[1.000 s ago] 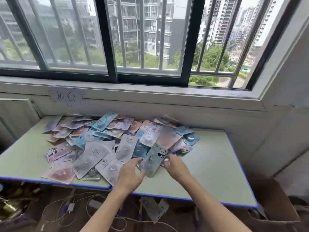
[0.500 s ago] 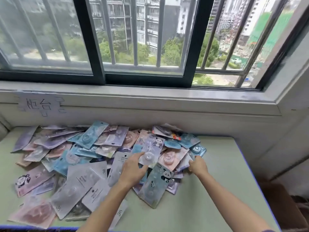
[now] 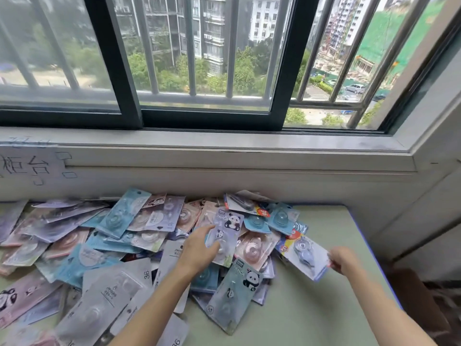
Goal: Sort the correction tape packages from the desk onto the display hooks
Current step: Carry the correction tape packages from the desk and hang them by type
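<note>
Several correction tape packages (image 3: 104, 248) lie heaped on the pale green desk (image 3: 314, 318) under the window. My left hand (image 3: 197, 248) pinches a lilac panda package (image 3: 228, 236) at the middle of the heap, thumb on its face and fingers behind its left edge. My right hand (image 3: 345, 260) grips the right edge of a white package with a blue tape dispenser (image 3: 305, 255), lifted slightly at the heap's right side. A teal panda package (image 3: 237, 293) lies between my forearms. No display hooks are in view.
The window sill (image 3: 224, 151) and wall run right behind the desk. A paper label (image 3: 27, 168) is taped to the wall at left. The desk's blue right edge (image 3: 369, 248) drops to a brown cardboard box (image 3: 419, 300) on the floor.
My left hand has closed on the lilac panda package. My right hand has pulled the white package with the blue dispenser out to the right. The view has moved closer to the desk.
</note>
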Tool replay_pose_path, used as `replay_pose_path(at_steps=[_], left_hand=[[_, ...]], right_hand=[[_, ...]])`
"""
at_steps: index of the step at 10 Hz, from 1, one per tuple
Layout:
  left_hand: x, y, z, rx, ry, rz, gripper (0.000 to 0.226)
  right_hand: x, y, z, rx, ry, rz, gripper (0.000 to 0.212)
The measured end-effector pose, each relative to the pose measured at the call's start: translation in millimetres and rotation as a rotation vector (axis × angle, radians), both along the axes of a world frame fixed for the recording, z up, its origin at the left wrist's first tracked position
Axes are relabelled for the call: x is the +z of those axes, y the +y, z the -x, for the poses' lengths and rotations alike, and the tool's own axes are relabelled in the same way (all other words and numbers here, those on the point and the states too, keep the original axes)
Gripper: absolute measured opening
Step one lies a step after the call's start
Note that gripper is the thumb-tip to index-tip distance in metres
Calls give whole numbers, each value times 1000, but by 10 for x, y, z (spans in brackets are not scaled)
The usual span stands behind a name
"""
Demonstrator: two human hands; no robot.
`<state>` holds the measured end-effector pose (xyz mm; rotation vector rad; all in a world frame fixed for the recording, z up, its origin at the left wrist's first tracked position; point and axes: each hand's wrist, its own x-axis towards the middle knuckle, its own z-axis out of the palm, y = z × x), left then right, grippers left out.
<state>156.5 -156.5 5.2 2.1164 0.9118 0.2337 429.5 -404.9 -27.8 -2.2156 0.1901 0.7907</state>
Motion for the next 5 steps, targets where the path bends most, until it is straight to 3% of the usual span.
replay_pose_path(at_steps=[1,2,3,4,5], left_hand=[[25,-40,-110,6,-22,13,48],[76,-112,-248,9,-51,50,47],[136,-177,-407,-13,-58,34,47],[169,-213,-529,12,-98,36,45],[217,-265,-598,33,-123,43,42]], right_hand=[[226,-146,-231,-105,-80,-1,18],[387,-90,-310,-116,-126,-29,33],[571,163,-172,13,-201,56,39],[730,254,-69,79,-361,268,29],[935,232,-89,165,-484,353,21]])
